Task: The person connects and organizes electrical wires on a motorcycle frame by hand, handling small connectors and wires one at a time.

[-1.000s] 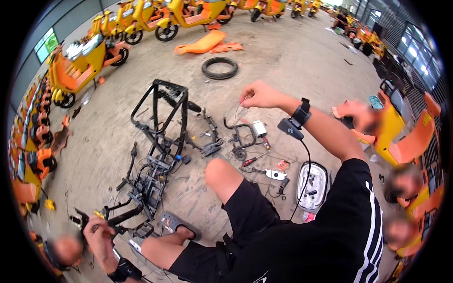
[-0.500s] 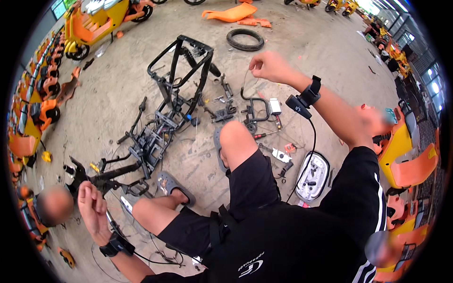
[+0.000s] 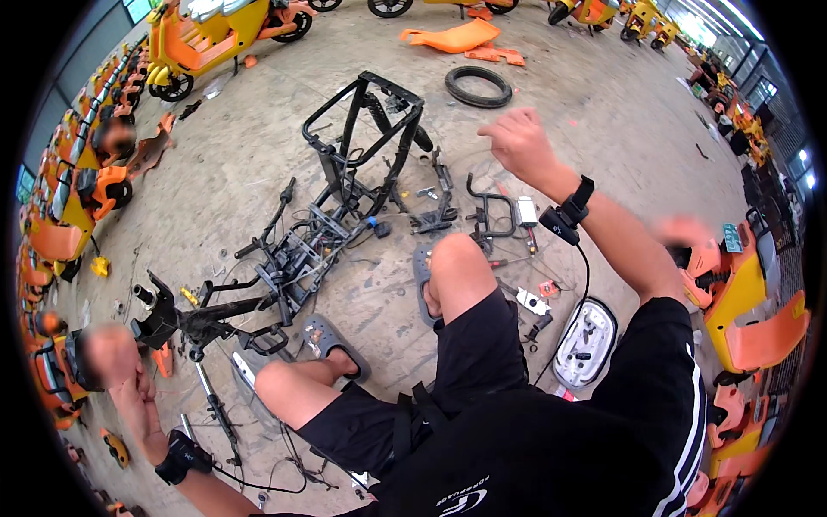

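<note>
My right hand is raised at the far right of the black scooter frame, thumb and fingers pinched. A thin cable showed in that pinch a moment ago; now it is barely visible. At the near left, my left hand is held up beside the front end of the frame, fingers curled in. Blur covers part of it, and what it holds, if anything, cannot be made out. The bare frame lies on the floor before my knees, with its metal linkage and wiring exposed. A front fork tube lies near my left wrist.
A black tyre and an orange body panel lie farther off. At right are a white tray with small parts, a bent black tube bracket and a white box. Yellow-orange scooters line the sides.
My left hand has moved outward to the left and a little lower. The right hand has shifted slightly right and down. The view has moved, so the floor scene sits farther right.
</note>
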Demonstrator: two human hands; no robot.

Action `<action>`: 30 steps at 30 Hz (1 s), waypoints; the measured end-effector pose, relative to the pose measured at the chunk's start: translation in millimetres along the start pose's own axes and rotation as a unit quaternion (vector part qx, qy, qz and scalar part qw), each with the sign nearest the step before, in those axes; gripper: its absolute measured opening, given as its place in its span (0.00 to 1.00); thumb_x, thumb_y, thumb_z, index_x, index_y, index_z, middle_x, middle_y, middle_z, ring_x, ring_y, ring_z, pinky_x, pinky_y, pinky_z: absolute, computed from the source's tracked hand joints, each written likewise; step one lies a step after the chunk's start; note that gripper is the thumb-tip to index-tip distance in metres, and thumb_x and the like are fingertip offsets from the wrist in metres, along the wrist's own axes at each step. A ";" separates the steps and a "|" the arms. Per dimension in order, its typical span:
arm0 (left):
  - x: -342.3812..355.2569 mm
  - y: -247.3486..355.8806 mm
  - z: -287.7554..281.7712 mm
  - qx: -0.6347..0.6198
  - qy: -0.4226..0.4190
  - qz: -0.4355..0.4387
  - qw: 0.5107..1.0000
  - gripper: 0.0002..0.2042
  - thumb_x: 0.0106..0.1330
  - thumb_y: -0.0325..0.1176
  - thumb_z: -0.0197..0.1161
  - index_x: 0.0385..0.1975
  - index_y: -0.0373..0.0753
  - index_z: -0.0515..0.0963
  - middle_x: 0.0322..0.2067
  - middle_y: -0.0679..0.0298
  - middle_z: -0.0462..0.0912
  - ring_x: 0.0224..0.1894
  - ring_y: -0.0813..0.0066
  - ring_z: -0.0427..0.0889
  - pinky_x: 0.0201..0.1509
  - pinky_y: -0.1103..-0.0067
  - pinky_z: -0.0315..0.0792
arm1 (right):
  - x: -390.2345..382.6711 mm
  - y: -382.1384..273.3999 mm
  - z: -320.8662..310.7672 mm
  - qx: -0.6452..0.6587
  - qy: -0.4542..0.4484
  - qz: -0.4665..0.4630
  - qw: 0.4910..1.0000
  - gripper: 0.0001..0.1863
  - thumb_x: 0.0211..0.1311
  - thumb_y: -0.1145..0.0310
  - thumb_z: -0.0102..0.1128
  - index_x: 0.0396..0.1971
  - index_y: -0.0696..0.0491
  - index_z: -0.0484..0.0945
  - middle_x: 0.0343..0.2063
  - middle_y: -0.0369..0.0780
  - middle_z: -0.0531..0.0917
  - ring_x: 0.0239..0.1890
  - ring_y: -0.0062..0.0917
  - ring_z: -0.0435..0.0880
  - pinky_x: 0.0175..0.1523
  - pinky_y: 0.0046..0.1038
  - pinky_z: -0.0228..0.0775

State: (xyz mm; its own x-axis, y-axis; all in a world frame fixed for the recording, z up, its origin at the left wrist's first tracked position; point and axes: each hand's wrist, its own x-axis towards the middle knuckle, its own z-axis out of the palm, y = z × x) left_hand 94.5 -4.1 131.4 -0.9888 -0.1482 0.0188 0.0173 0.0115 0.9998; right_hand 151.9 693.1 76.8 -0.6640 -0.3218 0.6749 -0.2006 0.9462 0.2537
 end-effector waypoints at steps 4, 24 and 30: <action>14.1 6.2 -34.0 0.076 -0.020 0.036 0.996 0.20 0.68 0.42 0.61 0.58 0.48 0.73 0.37 0.80 0.77 0.23 0.96 0.61 0.22 0.90 0.50 | -20.2 16.7 13.4 0.076 0.016 0.230 0.970 0.11 0.48 0.78 0.58 0.32 0.48 0.81 0.24 0.38 0.77 0.33 0.35 0.77 0.37 0.35 0.71; 15.3 49.7 -38.7 0.474 0.078 0.365 0.798 0.12 0.73 0.28 0.53 0.51 0.29 0.75 0.48 0.59 0.81 0.49 0.73 0.78 0.56 0.80 0.69 | -39.5 15.1 51.8 -0.058 -0.073 0.201 0.975 0.23 0.63 0.47 0.59 0.18 0.51 0.79 0.14 0.43 0.78 0.18 0.41 0.79 0.21 0.38 0.67; 8.4 63.1 -71.6 0.454 0.075 0.315 0.830 0.14 0.75 0.31 0.52 0.53 0.30 0.76 0.52 0.60 0.80 0.53 0.75 0.78 0.59 0.82 0.68 | -45.9 29.9 71.8 0.057 -0.063 0.288 0.954 0.25 0.61 0.45 0.61 0.20 0.54 0.80 0.16 0.46 0.78 0.19 0.38 0.78 0.25 0.36 0.66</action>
State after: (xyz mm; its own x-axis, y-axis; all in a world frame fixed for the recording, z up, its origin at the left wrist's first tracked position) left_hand 97.9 -75.4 195.3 -0.7947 0.0486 0.6050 0.3377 0.8637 0.3741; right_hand 124.7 738.5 3.7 -0.7673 0.2527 0.5894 0.1515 0.9645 -0.2163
